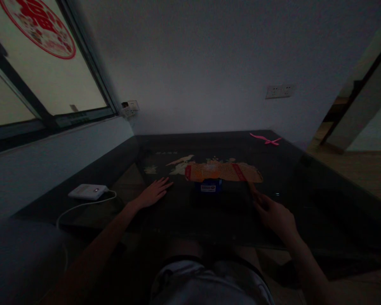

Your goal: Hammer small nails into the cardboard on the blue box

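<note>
Tan with red bands, the strip (227,172) sits near the middle of the dark desk (174,214), at the blue box (208,186). I read its long axis as running left to right, roughly parallel to the desk's far edge, one end towards each side. It reaches past the box on both sides, further on the right; I can't tell whether it rests on the box or just behind its top. The box has its white label towards me. My left grip (153,193) is released, palm down by the desk surface with fingers spread, pointing towards the strip's left end but apart from it. Dark glass separates those fingers from the box, and more lies between them and the white power bank (87,192), whose cable (82,205) drops over the near edge. My right grip (277,216) is partly curled, its fingers reaching to the strip's right end; it is too dark for me to tell whether they grasp it. Beyond, the pink ribbon (266,140) lies by the far right corner, and the wall (190,84) bounds the far edge.
</note>
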